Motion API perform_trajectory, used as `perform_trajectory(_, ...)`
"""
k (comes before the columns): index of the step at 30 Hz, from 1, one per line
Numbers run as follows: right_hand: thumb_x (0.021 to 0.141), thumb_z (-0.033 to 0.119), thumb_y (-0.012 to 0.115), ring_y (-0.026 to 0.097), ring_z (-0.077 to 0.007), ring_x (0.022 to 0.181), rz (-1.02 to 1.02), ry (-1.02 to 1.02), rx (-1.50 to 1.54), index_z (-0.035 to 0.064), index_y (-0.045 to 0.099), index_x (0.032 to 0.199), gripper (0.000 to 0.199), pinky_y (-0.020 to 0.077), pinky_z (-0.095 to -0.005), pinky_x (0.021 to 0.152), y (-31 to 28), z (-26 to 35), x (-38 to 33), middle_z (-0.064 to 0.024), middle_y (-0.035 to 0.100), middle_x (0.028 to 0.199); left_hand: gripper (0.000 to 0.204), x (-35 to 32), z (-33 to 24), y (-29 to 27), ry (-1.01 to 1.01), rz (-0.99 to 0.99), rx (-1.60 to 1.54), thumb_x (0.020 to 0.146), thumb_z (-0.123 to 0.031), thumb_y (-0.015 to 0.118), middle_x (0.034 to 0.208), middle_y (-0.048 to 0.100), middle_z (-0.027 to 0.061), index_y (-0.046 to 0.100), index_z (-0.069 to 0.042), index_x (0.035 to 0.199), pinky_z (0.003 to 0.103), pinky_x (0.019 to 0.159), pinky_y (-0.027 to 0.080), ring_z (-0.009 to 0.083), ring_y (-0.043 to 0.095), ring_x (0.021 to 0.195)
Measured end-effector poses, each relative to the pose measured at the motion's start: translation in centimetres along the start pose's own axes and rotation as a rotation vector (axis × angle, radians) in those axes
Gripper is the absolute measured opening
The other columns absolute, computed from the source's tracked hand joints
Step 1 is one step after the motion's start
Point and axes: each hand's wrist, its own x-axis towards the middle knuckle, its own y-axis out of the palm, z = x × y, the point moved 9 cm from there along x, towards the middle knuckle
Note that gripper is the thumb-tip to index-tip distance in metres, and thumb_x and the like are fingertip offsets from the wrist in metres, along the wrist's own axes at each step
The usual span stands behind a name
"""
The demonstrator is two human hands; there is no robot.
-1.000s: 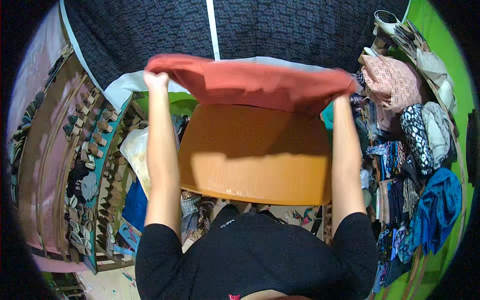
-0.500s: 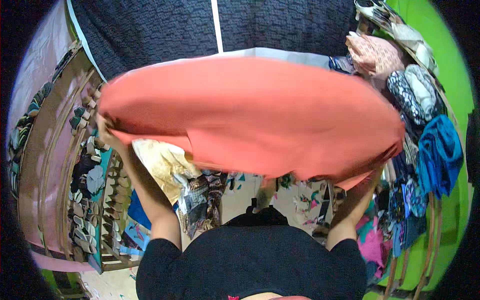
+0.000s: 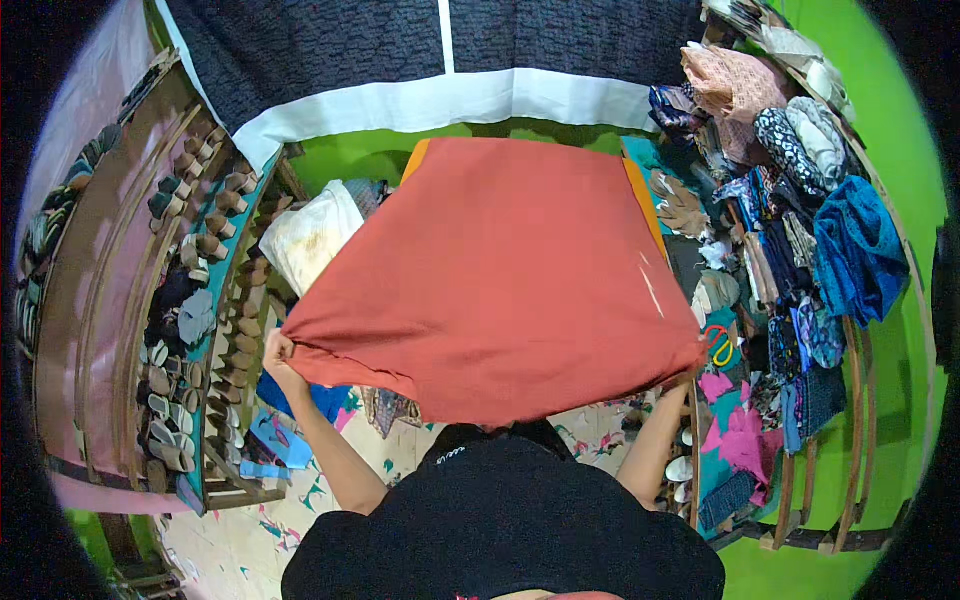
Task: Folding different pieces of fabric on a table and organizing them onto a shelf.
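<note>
the rust-red cloth (image 3: pixel 510 280) was spread wide between the two hands, its far edge draped over an orange table (image 3: pixel 636 190) and its near edge lifted toward the person's chest. the left hand (image 3: pixel 277 350) gripped the near left corner, fingers clenched on a bunched fold of the fabric. the right hand sat at the near right corner but was hidden under the cloth, so i could not tell how its fingers stood; only the forearm (image 3: pixel 655 445) showed. the cloth's long axis ran left to right between the hands, and it lay ahead of and above both of them, neither hand clearly nearer.

no packages, labels or signs could be made out. left of the table stood a wooden rack of shoe soles (image 3: pixel 190 300), with a cream bundle (image 3: pixel 310 235) beside it. on the right, a shelf held folded fabrics (image 3: pixel 800 200), a blue one (image 3: pixel 860 250) hanging off it, and orange-handled scissors (image 3: pixel 717 345) lay near the cloth's right corner.
</note>
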Motion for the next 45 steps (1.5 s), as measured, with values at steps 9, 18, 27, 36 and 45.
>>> perform_trajectory(9,0.078,0.031,0.05,0.054,-0.0132,0.066,-0.026,-0.091,0.04,0.0098,0.059,0.083,0.023,0.046,-0.0293,0.059,-0.8,4.7,-1.9,-0.0007,0.057,0.077,0.012,0.4,-3.9,-5.9,0.129,-0.589,-0.453,0.075,-0.012,0.037,0.071,0.043,0.0038,0.034,-0.008,0.064,0.023,0.063,0.033,0.0102,0.041,0.068)
perform_trajectory(18,0.078,0.028,0.05,0.054,-0.0136,0.067,-0.036,-0.189,0.088,0.0085,0.058,0.083,0.022,0.0454,-0.0288,0.06,0.0,8.7,-2.8,-0.0017,0.057,0.078,0.046,-1.3,-4.5,-12.6,0.141,-0.573,0.324,0.083,-0.035,0.029,0.11,0.045,0.0177,0.042,0.003,0.106,0.037,0.091,0.033,0.0248,0.045,0.103)
perform_trajectory(27,0.079,0.026,0.051,0.053,-0.014,0.068,-0.059,-0.248,0.112,0.0072,0.058,0.083,0.02,0.0449,-0.0282,0.062,1.4,10.4,-2.2,-0.0027,0.057,0.079,0.031,-5.1,-17.7,-9.9,0.622,-0.794,0.022,0.085,-0.025,0.035,0.1,0.05,0.0108,0.046,-0.001,0.102,0.033,0.082,0.039,0.0209,0.049,0.088)
perform_trajectory(36,0.079,0.023,0.051,0.053,-0.0145,0.069,-0.078,-0.325,0.124,0.0059,0.058,0.083,0.019,0.0443,-0.0276,0.064,4.8,12.3,2.8,-0.0038,0.057,0.081,0.011,-3.6,-15.7,-4.2,0.132,-0.679,0.066,0.08,-0.016,0.04,0.08,0.041,0.0033,0.04,-0.006,0.083,0.027,0.065,0.034,0.0137,0.042,0.071)
perform_trajectory(45,0.079,0.02,0.051,0.053,-0.0149,0.07,-0.101,-0.404,0.137,0.0045,0.058,0.082,0.018,0.0437,-0.0271,0.065,10.4,13.1,15.2,-0.0048,0.057,0.082,0.017,11.5,-7.2,9.7,-0.35,-0.533,0.107,0.075,-0.007,0.046,0.06,0.033,-0.0042,0.034,-0.01,0.063,0.02,0.047,0.03,0.0066,0.034,0.053)
